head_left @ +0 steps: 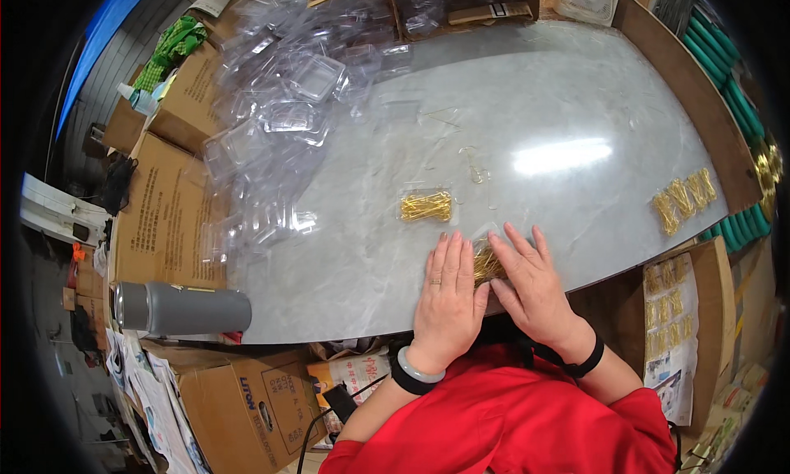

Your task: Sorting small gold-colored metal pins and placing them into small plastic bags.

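Note:
Near the front edge of the grey table, a small pile of gold wire hooks [487, 262] lies between my two hands. My left hand [451, 297] rests along its left side, fingers stretched out and side by side. On the other side, my right hand [535, 291] has its fingers straight and spread, partly over the pile. Both palms face down, and they hide part of the hooks. Just beyond my left fingertips sits a clear plastic tray [426, 204] with a neat bundle of gold hooks. A few loose hooks [477, 171] are scattered farther back.
A heap of clear plastic clamshells [288, 116] covers the table's left and back. Cardboard boxes [169, 215] and a grey bottle [193, 309] stand at the left. More bundled gold hooks [685, 198] lie by the right edge, inside a brown raised border [691, 87].

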`<move>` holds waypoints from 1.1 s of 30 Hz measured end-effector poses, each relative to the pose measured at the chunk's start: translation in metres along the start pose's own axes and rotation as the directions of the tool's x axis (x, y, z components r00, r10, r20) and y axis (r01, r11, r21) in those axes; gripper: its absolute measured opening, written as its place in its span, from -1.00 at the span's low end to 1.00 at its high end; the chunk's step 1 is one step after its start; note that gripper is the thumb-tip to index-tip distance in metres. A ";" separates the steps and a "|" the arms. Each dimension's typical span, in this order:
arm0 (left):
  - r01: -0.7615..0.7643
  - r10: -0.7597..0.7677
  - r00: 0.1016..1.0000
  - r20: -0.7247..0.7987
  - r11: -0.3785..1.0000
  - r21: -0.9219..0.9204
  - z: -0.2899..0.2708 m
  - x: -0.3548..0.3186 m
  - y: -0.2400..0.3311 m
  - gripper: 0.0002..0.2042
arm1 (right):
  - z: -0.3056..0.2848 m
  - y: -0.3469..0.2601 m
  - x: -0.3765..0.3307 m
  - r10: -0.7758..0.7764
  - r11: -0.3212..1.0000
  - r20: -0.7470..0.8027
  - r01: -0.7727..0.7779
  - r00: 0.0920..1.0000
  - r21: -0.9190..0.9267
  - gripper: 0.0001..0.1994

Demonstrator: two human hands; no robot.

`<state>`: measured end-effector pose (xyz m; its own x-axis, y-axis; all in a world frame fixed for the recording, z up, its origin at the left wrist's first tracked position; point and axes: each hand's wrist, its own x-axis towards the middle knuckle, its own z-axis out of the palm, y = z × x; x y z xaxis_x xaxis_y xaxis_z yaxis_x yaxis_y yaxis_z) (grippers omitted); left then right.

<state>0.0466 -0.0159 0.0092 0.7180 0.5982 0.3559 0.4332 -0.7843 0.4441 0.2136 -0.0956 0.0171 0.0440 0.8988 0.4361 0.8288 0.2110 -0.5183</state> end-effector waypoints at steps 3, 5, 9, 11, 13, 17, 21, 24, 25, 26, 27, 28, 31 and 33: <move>-0.002 0.002 1.000 0.003 1.000 0.026 0.001 -0.003 0.000 -0.40 | -0.002 0.009 -0.001 0.060 0.989 -0.036 -0.054 0.998 0.137 -0.47; -0.012 0.011 1.000 0.013 0.998 0.055 0.001 -0.003 0.000 -0.39 | 0.004 0.014 -0.002 0.067 0.993 -0.024 -0.064 0.997 0.095 -0.49; -0.010 0.010 1.000 -0.003 0.998 0.064 0.002 -0.005 0.000 -0.39 | 0.005 0.011 -0.001 0.049 0.997 0.022 -0.050 0.999 0.050 -0.47; -0.013 0.014 1.000 -0.025 1.000 0.027 0.004 -0.005 -0.002 -0.39 | -0.002 0.003 0.001 0.060 0.998 0.024 -0.061 0.998 0.033 -0.43; -0.024 0.023 0.999 -0.040 0.999 -0.021 0.003 -0.006 -0.002 -0.39 | -0.003 -0.002 0.001 0.046 0.999 0.065 -0.045 0.997 -0.015 -0.39; -0.037 0.036 0.998 -0.051 0.999 -0.010 0.000 -0.007 -0.001 -0.46 | -0.001 0.001 0.002 0.046 0.999 0.095 -0.048 0.994 0.012 -0.31; -0.061 0.063 0.997 -0.049 0.997 0.036 0.001 -0.009 -0.003 -0.49 | -0.009 -0.001 0.007 0.011 0.999 0.215 -0.020 0.977 0.039 -0.34; -0.053 0.057 0.997 -0.051 0.996 0.070 0.004 -0.006 -0.002 -0.51 | -0.026 0.011 0.023 0.001 0.984 0.211 -0.039 0.978 0.176 -0.44; -0.046 0.050 0.998 -0.049 0.996 0.079 0.005 -0.006 -0.001 -0.51 | -0.032 0.018 0.034 -0.036 0.995 0.229 0.014 0.973 0.098 -0.48; -0.047 0.052 0.998 -0.045 0.995 0.089 0.004 -0.006 0.001 -0.51 | -0.040 0.028 0.050 -0.072 0.997 0.251 0.069 0.965 0.021 -0.52; -0.032 0.037 0.998 -0.046 0.994 0.109 0.001 -0.008 0.001 -0.51 | -0.044 0.037 0.072 -0.122 0.990 0.281 0.138 0.952 -0.040 -0.56; -0.029 0.034 0.998 -0.045 0.992 0.121 -0.001 -0.007 0.001 -0.52 | -0.046 0.044 0.096 -0.098 0.989 0.324 0.129 0.941 -0.077 -0.58; -0.017 0.021 0.999 -0.027 0.991 0.133 -0.007 -0.009 0.000 -0.52 | -0.030 0.094 0.168 -0.097 0.961 0.392 0.188 0.915 -0.200 -0.56; -0.016 0.016 1.000 -0.002 0.992 0.123 -0.014 -0.012 -0.008 -0.51 | -0.014 0.113 0.208 -0.059 0.960 0.409 0.164 0.910 -0.226 -0.55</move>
<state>0.0265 -0.0146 0.0124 0.7239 0.5859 0.3643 0.4856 -0.8078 0.3342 0.3240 0.1097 0.0590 -0.2376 0.9631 0.1266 0.9292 0.2633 -0.2592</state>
